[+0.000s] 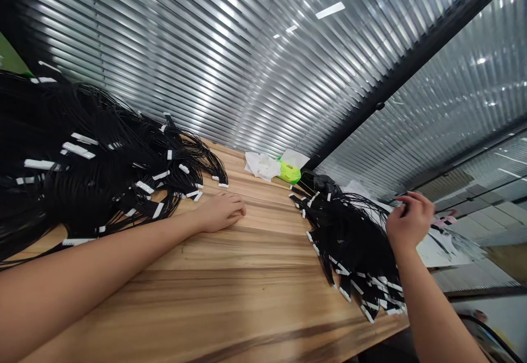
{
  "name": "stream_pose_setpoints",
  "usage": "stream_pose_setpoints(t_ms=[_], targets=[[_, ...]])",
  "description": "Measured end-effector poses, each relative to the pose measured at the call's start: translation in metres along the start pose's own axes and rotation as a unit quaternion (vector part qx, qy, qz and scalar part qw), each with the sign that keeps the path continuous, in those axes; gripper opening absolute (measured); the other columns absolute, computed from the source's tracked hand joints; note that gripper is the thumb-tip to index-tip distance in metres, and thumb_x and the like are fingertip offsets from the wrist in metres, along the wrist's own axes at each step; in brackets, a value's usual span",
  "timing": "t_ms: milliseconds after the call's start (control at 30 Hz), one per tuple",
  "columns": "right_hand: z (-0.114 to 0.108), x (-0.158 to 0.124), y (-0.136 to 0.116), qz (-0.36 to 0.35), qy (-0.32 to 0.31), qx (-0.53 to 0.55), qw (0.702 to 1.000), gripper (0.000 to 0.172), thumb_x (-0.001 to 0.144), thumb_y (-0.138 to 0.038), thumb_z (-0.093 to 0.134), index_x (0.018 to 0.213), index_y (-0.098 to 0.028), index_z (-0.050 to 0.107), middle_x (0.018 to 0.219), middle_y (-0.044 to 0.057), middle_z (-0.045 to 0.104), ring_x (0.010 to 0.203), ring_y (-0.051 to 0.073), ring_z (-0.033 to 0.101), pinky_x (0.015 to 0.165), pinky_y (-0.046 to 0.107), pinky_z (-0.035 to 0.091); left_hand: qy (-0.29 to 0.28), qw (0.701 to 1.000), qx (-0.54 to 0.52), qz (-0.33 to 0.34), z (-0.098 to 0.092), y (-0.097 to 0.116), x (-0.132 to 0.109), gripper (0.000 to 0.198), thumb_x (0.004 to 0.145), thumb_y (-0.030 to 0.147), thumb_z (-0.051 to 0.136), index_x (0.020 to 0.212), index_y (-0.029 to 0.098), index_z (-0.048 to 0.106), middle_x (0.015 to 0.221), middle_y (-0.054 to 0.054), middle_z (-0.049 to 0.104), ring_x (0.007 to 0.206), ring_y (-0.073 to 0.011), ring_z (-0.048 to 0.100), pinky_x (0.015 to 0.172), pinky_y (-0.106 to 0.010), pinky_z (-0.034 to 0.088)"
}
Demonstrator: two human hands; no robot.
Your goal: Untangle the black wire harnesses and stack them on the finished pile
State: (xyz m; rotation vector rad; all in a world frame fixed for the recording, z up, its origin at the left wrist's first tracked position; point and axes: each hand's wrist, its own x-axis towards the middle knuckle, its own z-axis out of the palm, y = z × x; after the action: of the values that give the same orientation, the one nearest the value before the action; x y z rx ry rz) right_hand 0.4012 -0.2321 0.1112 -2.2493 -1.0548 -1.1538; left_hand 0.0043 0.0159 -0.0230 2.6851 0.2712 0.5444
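Observation:
My left hand (222,211) rests palm down on the wooden table (247,275), its fingers loosely bent and nothing seen in them. Just beyond it and to its left lies a large heap of black cables (94,182) with white connectors at their ends. My right hand (410,221) is raised at the right, by a second pile of black cables (349,231) that also carry white connectors. Its fingers are curled in towards the thumb. Something small and dark shows between them, too little to name.
At the table's back edge lie crumpled white tissue (262,166) and a bright green packet (290,171). Behind the table rises a corrugated metal wall (197,50). A black bag-like item (325,184) sits behind the right pile, with white sheets (447,247) farther right.

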Motion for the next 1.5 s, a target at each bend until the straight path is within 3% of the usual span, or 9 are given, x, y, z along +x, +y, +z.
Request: stream_pose_setpoints(t_ms=[167, 300, 433, 533, 733, 967, 1133, 1333, 1500], targets=[[0.010, -0.032, -0.030, -0.218, -0.167, 0.052, 0.960, 0.039, 0.086, -0.013, 0.037, 0.116, -0.024, 0.059, 0.147, 0.009, 0.042, 0.138, 0.028, 0.035, 0.110, 0.047, 0.033, 0.001, 1.000, -0.006, 0.004, 0.000, 0.000, 0.001, 0.017, 0.091, 0.026, 0.046, 0.097, 0.022, 0.062, 0.103, -0.003, 0.063, 0.103, -0.0193, 0.055, 0.097, -0.035, 0.035], [0.022, -0.058, -0.069, -0.099, -0.152, 0.151, 0.972, 0.046, 0.090, -0.021, 0.034, 0.136, -0.021, 0.040, 0.154, 0.014, 0.029, 0.138, 0.029, 0.036, 0.101, 0.047, 0.044, -0.001, 1.000, -0.006, 0.000, 0.001, -0.002, 0.000, 0.017, 0.091, 0.027, 0.047, 0.097, 0.022, 0.062, 0.104, -0.002, 0.063, 0.104, -0.0197, 0.055, 0.097, -0.036, 0.035], [0.024, -0.059, -0.111, 0.066, -0.112, 0.295, 0.947, 0.048, 0.091, -0.031, 0.034, 0.136, -0.015, 0.038, 0.122, 0.019, 0.061, 0.092, 0.027, 0.068, 0.079, 0.044, 0.055, -0.004, 1.000, -0.010, -0.006, 0.002, -0.002, 0.000, 0.017, 0.090, 0.027, 0.048, 0.100, 0.023, 0.061, 0.107, -0.002, 0.063, 0.106, -0.0204, 0.055, 0.099, -0.037, 0.036], [0.012, -0.050, -0.141, 0.085, -0.050, 0.341, 0.935, 0.042, 0.093, -0.034, 0.031, 0.128, -0.016, 0.046, 0.126, 0.016, 0.058, 0.104, 0.026, 0.064, 0.078, 0.040, 0.057, 0.020, 0.999, -0.015, -0.034, 0.000, 0.001, 0.000, 0.033, 0.088, 0.029, 0.051, 0.121, 0.023, 0.052, 0.124, -0.006, 0.058, 0.117, -0.0246, 0.051, 0.103, -0.040, 0.036], [-0.042, -0.077, -0.219, -0.071, -0.112, 0.548, 0.826, 0.024, 0.090, -0.023, 0.051, 0.111, -0.028, 0.061, 0.125, 0.006, 0.062, 0.116, 0.025, 0.058, 0.093, 0.045, 0.050, 0.099, 0.984, -0.095, -0.116, -0.005, 0.005, 0.001, 0.091, 0.081, 0.053, 0.059, 0.149, 0.022, 0.006, 0.147, -0.014, 0.034, 0.131, -0.0340, 0.038, 0.107, -0.048, 0.032], [-0.044, -0.145, -0.285, -0.308, -0.289, 0.629, 0.653, 0.049, 0.083, -0.038, 0.062, 0.129, -0.027, 0.050, 0.147, 0.011, 0.044, 0.130, 0.027, 0.048, 0.106, 0.045, 0.039, 0.088, 0.928, -0.344, -0.114, -0.008, -0.005, 0.002, 0.046, 0.085, 0.054, 0.050, 0.115, 0.020, 0.056, 0.111, -0.007, 0.064, 0.098, -0.0230, 0.063, 0.090, -0.035, 0.049], [0.008, -0.139, -0.276, -0.015, -0.181, 0.615, 0.768, 0.041, 0.084, -0.035, 0.058, 0.124, -0.024, 0.056, 0.139, 0.011, 0.053, 0.126, 0.028, 0.050, 0.104, 0.049, 0.036, 0.081, 0.880, -0.453, -0.116, -0.008, 0.007, 0.004, 0.037, 0.093, 0.044, 0.035, 0.104, 0.013, 0.054, 0.097, -0.009, 0.068, 0.082, -0.0187, 0.066, 0.080, -0.032, 0.053], [0.033, -0.138, -0.265, 0.058, -0.523, 0.637, 0.563, 0.032, 0.082, -0.047, 0.060, 0.096, -0.019, 0.068, 0.079, 0.005, 0.075, 0.074, 0.020, 0.066, 0.077, 0.035, 0.049, 0.079, 0.841, -0.516, -0.145, -0.006, 0.019, 0.006, 0.037, 0.093, 0.043, 0.045, 0.110, 0.014, 0.058, 0.099, -0.010, 0.069, 0.083, -0.0159, 0.063, 0.072, -0.026, 0.048], [0.036, -0.138, -0.262, 0.230, -0.474, 0.732, 0.433, 0.032, 0.087, -0.048, 0.053, 0.068, -0.021, 0.054, 0.032, -0.010, 0.045, 0.031, 0.008, 0.034, 0.059, 0.025, 0.044, 0.109, 0.726, -0.642, -0.221, -0.004, -0.001, 0.012, 0.031, 0.084, 0.033, 0.065, 0.111, 0.018, 0.064, 0.117, -0.008, 0.066, 0.082, -0.0122, 0.064, 0.074, -0.022, 0.046]])
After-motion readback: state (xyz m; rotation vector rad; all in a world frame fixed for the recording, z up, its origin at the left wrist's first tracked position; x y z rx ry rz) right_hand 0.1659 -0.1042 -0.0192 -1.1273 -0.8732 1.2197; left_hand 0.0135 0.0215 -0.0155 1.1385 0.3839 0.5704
